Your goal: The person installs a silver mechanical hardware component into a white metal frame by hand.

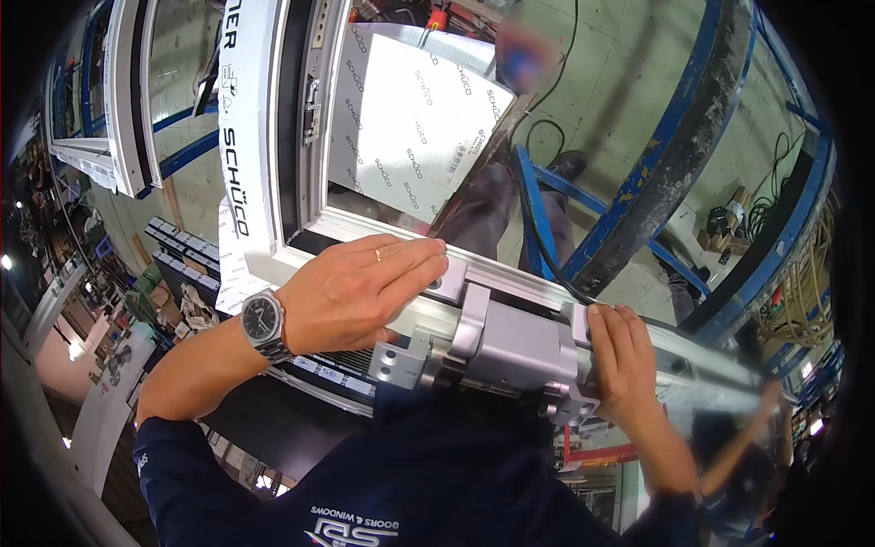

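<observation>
A silver-grey metal door hinge (519,339) with a thick middle block lies across a pale aluminium frame (321,228) in front of my chest. My left hand (351,296), with a wristwatch (262,321), reaches over the frame from the left. Its fingers lie close together on the hinge's left end plate (447,281), and the thumb is mostly hidden below. At the other end, my right hand (624,356) curls its fingers over the hinge's right end. Beneath the block, bracket pieces with holes (401,358) face my body.
White film marked SCHÜCO (239,137) covers the frame's left side. A sheet (410,128) printed likewise lies inside it. Blue metal supports (652,146) stand beyond, with a black cable (574,36) nearby. Trousered legs (478,210) show past the frame.
</observation>
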Available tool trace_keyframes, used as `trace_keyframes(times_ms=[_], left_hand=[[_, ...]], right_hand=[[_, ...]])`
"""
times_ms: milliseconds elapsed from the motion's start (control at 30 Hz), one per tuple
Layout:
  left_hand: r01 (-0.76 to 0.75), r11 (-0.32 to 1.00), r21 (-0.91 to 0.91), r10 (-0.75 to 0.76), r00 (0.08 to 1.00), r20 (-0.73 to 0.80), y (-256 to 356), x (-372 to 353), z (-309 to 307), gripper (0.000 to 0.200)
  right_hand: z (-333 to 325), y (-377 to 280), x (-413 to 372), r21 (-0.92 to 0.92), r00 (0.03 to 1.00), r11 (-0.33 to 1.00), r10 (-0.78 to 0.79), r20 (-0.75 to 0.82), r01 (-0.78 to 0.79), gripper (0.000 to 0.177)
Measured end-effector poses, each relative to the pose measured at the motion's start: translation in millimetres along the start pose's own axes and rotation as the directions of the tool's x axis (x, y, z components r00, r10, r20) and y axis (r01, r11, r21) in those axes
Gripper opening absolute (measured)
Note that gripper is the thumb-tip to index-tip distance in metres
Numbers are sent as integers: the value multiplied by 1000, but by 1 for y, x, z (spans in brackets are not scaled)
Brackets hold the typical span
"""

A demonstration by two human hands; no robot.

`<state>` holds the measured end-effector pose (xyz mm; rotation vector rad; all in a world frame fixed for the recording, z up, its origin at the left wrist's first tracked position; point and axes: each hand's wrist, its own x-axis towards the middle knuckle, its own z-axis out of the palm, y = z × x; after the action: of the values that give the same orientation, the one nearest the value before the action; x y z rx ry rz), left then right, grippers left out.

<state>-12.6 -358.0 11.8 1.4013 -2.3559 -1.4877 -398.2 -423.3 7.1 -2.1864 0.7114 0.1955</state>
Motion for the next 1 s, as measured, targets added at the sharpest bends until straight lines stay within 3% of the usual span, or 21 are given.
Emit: trace_keyframes(times_ms=[233,367,400,533,633,733,1000], left_hand=[[-31,1000,3,31,999,23,-5,0,0,111],[40,980,-193,-27,997,70,-12,-2,-14,87],[13,960,-279,-4,999,33,-18,1,-18,64],[94,918,-386,-104,995,-4,-24,16,-10,43],[69,905,-421,-80,997,-9,-29,21,-8,42],[73,885,-461,-76,997,12,-33,25,-8,39],[142,827,-544,-129,990,62,-35,28,-11,37]], right_hand=[[2,7,-3,-34,998,998,-43,37,44,104],[-3,-2,0,41,999,999,25,37,-27,108],[-3,-3,-1,37,998,998,42,51,-44,107],[-4,-2,-1,46,995,997,62,78,-65,105],[8,5,-5,-44,1000,999,6,22,-5,102],[-3,0,2,33,997,999,28,68,-30,101],[-3,1,2,-6,997,1000,20,71,-20,109]])
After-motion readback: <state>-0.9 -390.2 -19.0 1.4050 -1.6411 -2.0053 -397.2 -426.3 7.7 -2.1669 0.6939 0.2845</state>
